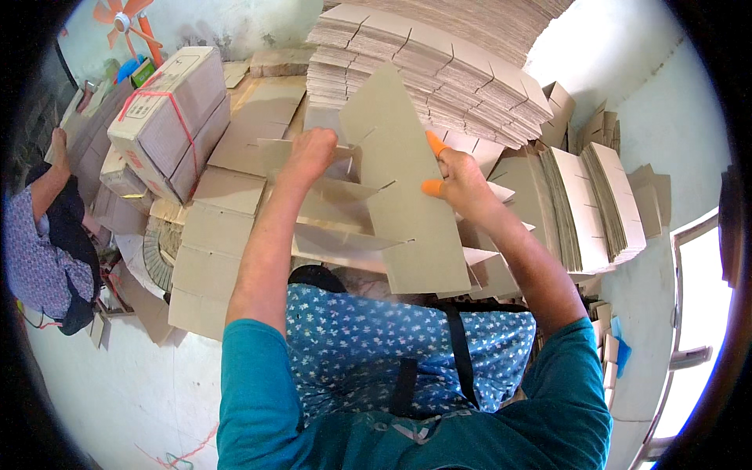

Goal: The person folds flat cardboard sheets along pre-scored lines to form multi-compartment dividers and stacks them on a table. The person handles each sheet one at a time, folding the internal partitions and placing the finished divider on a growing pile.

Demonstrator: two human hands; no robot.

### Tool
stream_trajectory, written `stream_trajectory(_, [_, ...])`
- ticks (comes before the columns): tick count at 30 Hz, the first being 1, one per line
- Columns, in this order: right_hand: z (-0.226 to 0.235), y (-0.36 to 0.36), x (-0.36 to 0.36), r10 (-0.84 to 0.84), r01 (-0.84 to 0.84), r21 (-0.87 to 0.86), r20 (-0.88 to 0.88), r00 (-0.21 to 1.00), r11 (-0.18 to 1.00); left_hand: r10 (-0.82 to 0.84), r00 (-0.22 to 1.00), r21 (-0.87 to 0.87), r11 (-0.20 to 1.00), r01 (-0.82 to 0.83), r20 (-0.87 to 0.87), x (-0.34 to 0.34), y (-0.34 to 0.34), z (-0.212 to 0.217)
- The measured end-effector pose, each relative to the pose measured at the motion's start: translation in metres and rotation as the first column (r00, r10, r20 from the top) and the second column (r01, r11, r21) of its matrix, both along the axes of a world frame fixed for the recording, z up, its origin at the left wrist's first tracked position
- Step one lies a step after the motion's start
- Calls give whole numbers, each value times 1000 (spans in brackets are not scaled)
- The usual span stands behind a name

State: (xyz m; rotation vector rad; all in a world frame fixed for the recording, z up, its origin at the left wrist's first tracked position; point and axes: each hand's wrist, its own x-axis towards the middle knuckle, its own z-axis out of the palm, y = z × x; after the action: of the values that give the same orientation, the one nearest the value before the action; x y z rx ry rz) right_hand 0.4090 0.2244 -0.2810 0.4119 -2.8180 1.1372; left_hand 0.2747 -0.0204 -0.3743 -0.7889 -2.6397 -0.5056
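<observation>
A long slotted cardboard panel (411,215) stands tilted in front of me, with several narrower cardboard strips (337,237) crossing it at its slots. My right hand (464,178) grips the panel's right edge, with orange covers on two of its digits. Closed in a fist, my left hand (312,153) is at the farthest cross strip (272,150) and appears to pinch its upper edge; the fingertips are hidden. More cardboard pieces partly show behind the panel, under my right forearm.
Tall stacks of slotted cardboard (439,59) rise at the back, with further upright stacks (583,207) at right. Flat sheets (215,270) lie to the left, beside boxes tied with red string (168,125). An orange fan (121,22) stands far left, near another person's arm (53,176).
</observation>
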Motion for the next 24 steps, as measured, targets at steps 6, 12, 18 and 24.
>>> stream_trajectory(6, [3,-31,-5,-35,-5,206,191,981,979,44,998,-8,999,-43,33,-5,-3,-7])
stream_trajectory(12, [-2,-44,-18,33,-94,297,205,978,950,20,999,14,1000,-21,42,-6,0,-8])
stream_trajectory(18, [3,-57,-30,85,-176,397,235,968,901,63,983,-53,997,-55,175,-9,-1,-1])
stream_trajectory(24, [42,-62,18,-99,23,459,143,985,888,-158,987,186,970,156,1,84,-14,51])
